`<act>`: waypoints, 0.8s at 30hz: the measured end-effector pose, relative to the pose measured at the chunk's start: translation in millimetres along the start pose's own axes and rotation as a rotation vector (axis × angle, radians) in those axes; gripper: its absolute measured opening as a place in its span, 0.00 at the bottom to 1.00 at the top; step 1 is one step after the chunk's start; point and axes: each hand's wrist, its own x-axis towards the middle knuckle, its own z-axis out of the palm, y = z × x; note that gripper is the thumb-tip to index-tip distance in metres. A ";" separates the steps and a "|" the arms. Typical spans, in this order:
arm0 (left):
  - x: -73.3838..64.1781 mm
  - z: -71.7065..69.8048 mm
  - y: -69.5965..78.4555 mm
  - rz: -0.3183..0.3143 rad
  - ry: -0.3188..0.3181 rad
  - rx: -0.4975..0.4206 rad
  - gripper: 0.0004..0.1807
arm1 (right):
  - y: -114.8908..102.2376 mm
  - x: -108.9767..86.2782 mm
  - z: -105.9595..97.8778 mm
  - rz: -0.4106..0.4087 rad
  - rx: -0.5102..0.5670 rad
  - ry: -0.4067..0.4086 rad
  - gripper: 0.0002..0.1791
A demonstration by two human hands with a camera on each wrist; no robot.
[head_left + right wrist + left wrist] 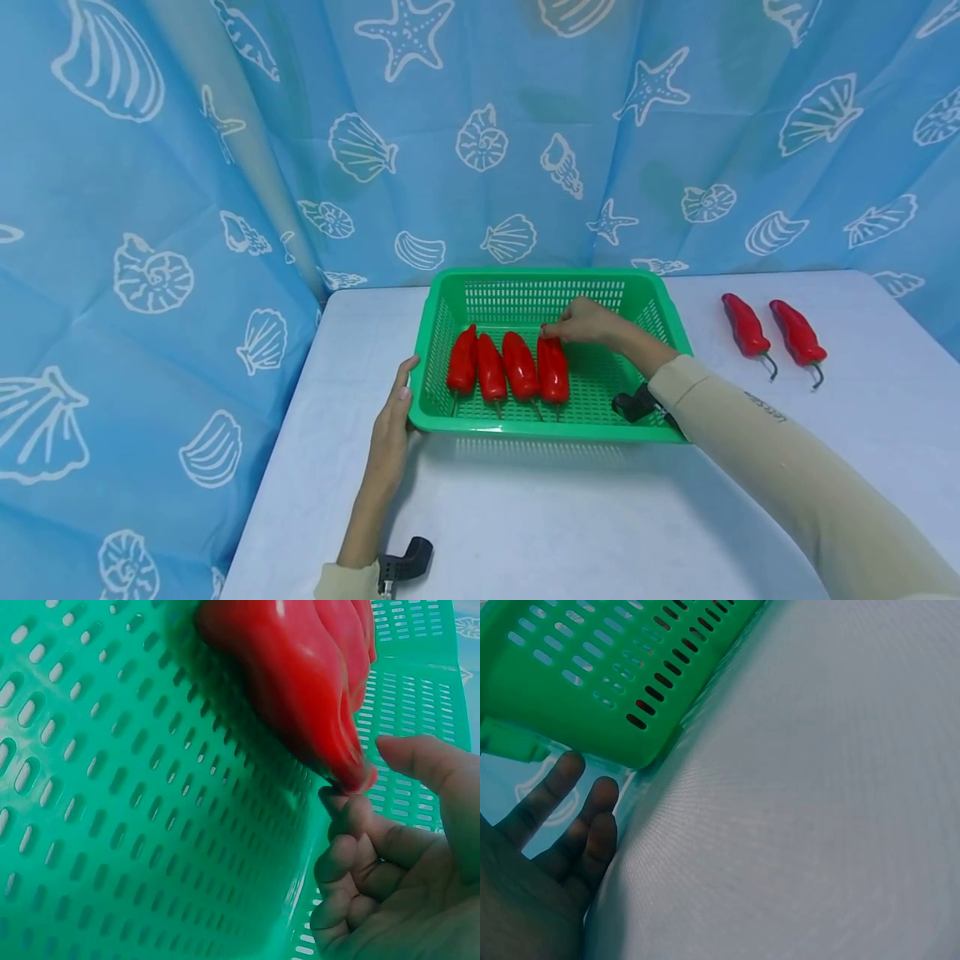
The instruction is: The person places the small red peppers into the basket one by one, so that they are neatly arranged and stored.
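A green plastic basket (pixel 525 427) holds several red peppers in a row, stems toward me. My right hand (pixel 588 323) reaches inside to the rightmost pepper (pixel 553 379). In the right wrist view, my index fingertip touches that pepper's narrow tip (pixel 352 776), while the thumb (pixel 416 759) stands slightly apart from it; the other fingers are bent. At the basket's left side, my left hand (pixel 390 429) lies along the rim with extended fingers. The left wrist view has its fingers (pixel 540 799) spread near the basket wall (pixel 570 712).
Two more red peppers, one nearer the basket (pixel 744 325) and one farther right (pixel 798 333), lie on the white table (pixel 525 525). A blue curtain (pixel 420 183) with a white shell pattern hangs behind and along the left.
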 end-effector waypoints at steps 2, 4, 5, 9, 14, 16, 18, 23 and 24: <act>0.3 0.0 -0.3 0.003 0.001 -0.002 0.26 | -0.7 0.1 -0.9 -0.002 -0.010 -0.001 0.22; 0.7 -0.1 -0.6 0.005 0.000 -0.003 0.26 | -1.2 -0.3 -2.3 -0.007 -0.026 0.006 0.22; 0.9 0.0 -1.1 0.006 0.001 -0.002 0.26 | -1.6 -0.7 -3.1 -0.010 -0.037 0.010 0.22; 1.3 1.1 -3.1 0.003 0.000 0.000 0.27 | -2.9 -3.7 -7.7 -0.035 -0.078 0.017 0.22; 1.4 3.4 -4.8 0.004 -0.007 -0.008 0.27 | -6.3 -12.7 -15.9 -0.077 -0.068 0.021 0.24; 0.9 3.9 -3.7 0.001 -0.001 -0.003 0.27 | -8.7 -19.0 -19.3 -0.084 -0.045 0.024 0.26; 0.5 4.1 -2.7 0.000 0.003 0.001 0.27 | -11.0 -26.6 -22.8 -0.099 -0.004 0.028 0.27; 0.1 1.4 -2.7 0.008 0.008 0.013 0.27 | -11.3 -43.2 -31.7 -0.155 0.081 0.078 0.27; 0.0 0.5 -3.2 0.008 0.009 0.018 0.27 | -10.8 -46.3 -33.3 -0.167 0.092 0.092 0.27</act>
